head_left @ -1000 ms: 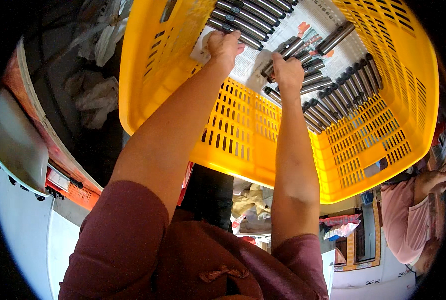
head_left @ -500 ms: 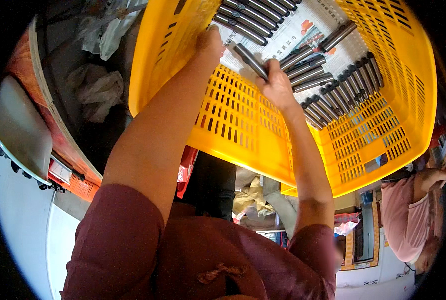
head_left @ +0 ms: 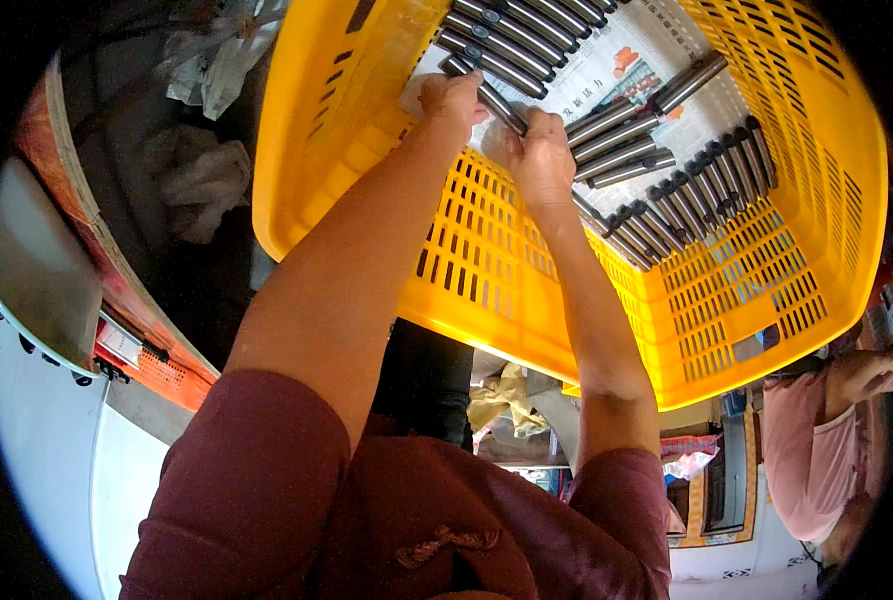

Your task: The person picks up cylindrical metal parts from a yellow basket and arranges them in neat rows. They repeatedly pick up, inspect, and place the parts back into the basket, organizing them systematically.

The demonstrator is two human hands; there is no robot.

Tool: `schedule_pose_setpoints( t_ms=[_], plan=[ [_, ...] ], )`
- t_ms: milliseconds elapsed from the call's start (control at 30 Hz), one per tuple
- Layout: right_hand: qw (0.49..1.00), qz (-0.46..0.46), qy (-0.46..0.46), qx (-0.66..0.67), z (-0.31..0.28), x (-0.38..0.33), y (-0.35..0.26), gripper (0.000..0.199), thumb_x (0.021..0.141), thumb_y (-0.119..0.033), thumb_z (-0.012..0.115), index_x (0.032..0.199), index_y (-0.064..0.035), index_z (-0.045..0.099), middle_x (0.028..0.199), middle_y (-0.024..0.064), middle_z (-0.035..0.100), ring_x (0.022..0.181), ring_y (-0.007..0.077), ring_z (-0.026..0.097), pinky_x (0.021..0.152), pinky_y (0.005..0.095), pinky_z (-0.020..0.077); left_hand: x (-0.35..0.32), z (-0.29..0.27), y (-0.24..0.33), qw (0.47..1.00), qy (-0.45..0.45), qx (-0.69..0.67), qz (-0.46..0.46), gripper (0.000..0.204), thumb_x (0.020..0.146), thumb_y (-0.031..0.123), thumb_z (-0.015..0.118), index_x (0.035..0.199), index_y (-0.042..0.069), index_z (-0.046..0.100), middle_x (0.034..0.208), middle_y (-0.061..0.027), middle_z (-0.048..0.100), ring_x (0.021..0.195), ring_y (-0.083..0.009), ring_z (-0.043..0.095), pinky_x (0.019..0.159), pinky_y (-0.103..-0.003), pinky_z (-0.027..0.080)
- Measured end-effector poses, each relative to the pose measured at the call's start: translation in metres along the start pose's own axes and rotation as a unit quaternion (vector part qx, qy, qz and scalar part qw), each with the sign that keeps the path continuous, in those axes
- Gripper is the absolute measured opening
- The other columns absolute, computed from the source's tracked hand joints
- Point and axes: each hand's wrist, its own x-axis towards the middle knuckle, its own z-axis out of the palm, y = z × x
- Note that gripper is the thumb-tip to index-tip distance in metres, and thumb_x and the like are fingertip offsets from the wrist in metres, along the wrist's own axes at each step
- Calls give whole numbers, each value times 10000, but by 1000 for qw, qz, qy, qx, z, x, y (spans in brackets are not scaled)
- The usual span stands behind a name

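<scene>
A dark metal tube (head_left: 501, 107) with black ends lies slantwise between my two hands, inside a yellow plastic crate (head_left: 486, 325). My left hand (head_left: 453, 102) is closed around its upper-left part. At the lower-right end, my right hand (head_left: 544, 155) grips the same tube with thumb and fingers. Just beyond my left hand, similar tubes (head_left: 511, 45) lie side by side in a row. Several loose tubes (head_left: 616, 135) rest to the right of my right hand, some crossing each other. Another row of tubes (head_left: 701, 190) runs along the crate's right part.
Printed newspaper (head_left: 721, 112) lines the crate under the tubes. Slotted crate walls rise around my hands. Crumpled plastic bags (head_left: 201, 180) lie at the left, beyond a wooden board edge (head_left: 116, 235). At the far right is another person in a pink top (head_left: 806, 455).
My left hand has moved right and taken hold of the tube's upper-left end. My right hand and the tube have shifted slightly left and up.
</scene>
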Motion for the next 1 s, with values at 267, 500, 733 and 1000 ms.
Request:
schedule_pose_setpoints(
  t_ms=[267, 500, 733, 1000],
  plan=[
    [972, 191, 16, 135, 8, 11, 24, 435, 908, -208, 646, 1187, 76, 473, 833, 159, 690, 757, 274, 690, 697, 357, 537, 2, -5, 8, 996, 15, -65, 53, 450, 966, 203, 572, 1235, -127, 426, 1166, -307, 554, 1032, -383, 634, 881, -394, 584],
    [972, 179, 21, 150, 15, 21, 16, 377, 864, -117, 629, 1153, 77, 485, 888, 292, 655, 855, 437, 654, 766, 461, 516, 0, 0, -1, 996, 24, -40, 72, 454, 934, 102, 604, 1264, -119, 383, 1175, -305, 548, 1010, -373, 649, 832, -360, 605],
    [970, 191, 40, 143, 17, 27, 5, 286, 830, -40, 599, 1091, 58, 535, 908, 285, 649, 874, 449, 638, 780, 476, 507, -9, 0, 10, 998, 25, -47, 38, 441, 918, 39, 600, 1252, -146, 380, 1175, -309, 551, 998, -360, 656, 813, -339, 611],
    [985, 117, 52, 118, 10, 21, 13, 231, 825, -38, 579, 1039, 47, 593, 918, 277, 646, 863, 435, 643, 770, 455, 511, 1, 1, 3, 996, 9, -77, 40, 337, 930, 12, 535, 1205, -165, 455, 1170, -314, 550, 1044, -377, 630, 875, -365, 588]
  ],
)
